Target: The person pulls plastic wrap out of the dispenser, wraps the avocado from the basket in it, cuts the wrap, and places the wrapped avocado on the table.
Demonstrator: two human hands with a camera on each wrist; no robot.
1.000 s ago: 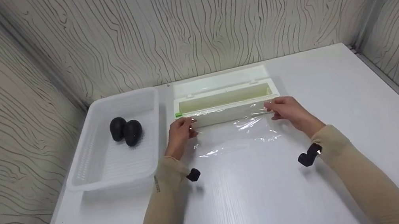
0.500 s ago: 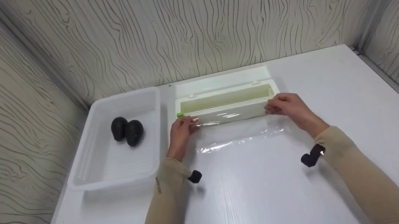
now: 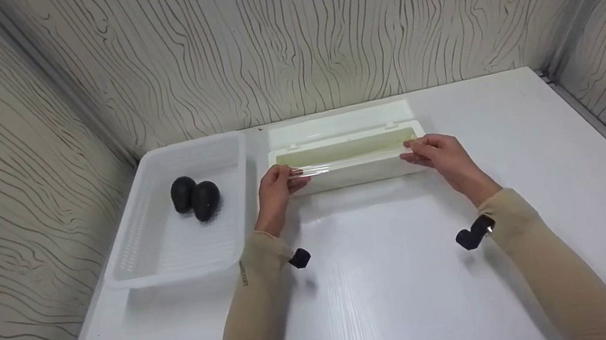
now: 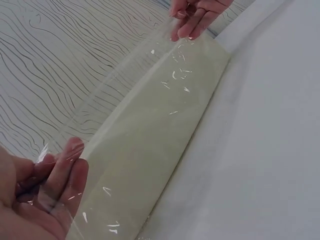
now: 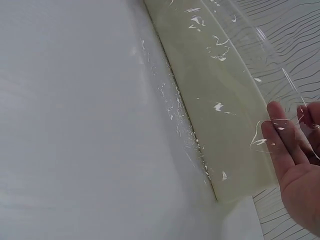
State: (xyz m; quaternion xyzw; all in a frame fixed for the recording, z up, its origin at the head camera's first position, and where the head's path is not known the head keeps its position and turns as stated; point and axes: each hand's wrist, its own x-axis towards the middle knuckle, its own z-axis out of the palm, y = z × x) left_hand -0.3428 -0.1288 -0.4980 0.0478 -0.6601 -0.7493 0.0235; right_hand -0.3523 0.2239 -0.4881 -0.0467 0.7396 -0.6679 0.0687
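Observation:
A sheet of clear cling film (image 3: 339, 165) is stretched between both hands over the front edge of a white cling film dispenser box (image 3: 353, 176). My left hand (image 3: 276, 192) pinches the film at the box's left end, between thumb and fingers. At the opposite end, my right hand (image 3: 446, 162) pinches the film the same way. In the left wrist view the film (image 4: 120, 85) hangs see-through in front of the box's pale front wall (image 4: 155, 120). Several glints on the film (image 5: 218, 107) show in the right wrist view. The box's lid (image 3: 338, 123) is folded back.
Left of the box stands a white plastic basket (image 3: 188, 252) holding two dark avocados (image 3: 183, 194), which touch each other. The white table (image 3: 381, 279) extends in front of the box. Wood-patterned panels (image 3: 317, 28) enclose the back and sides.
Both hands have risen slightly toward the box's top edge, pulling the film up. Its loose edge, which lay on the table before the box, has drawn up. The green slider is now hidden.

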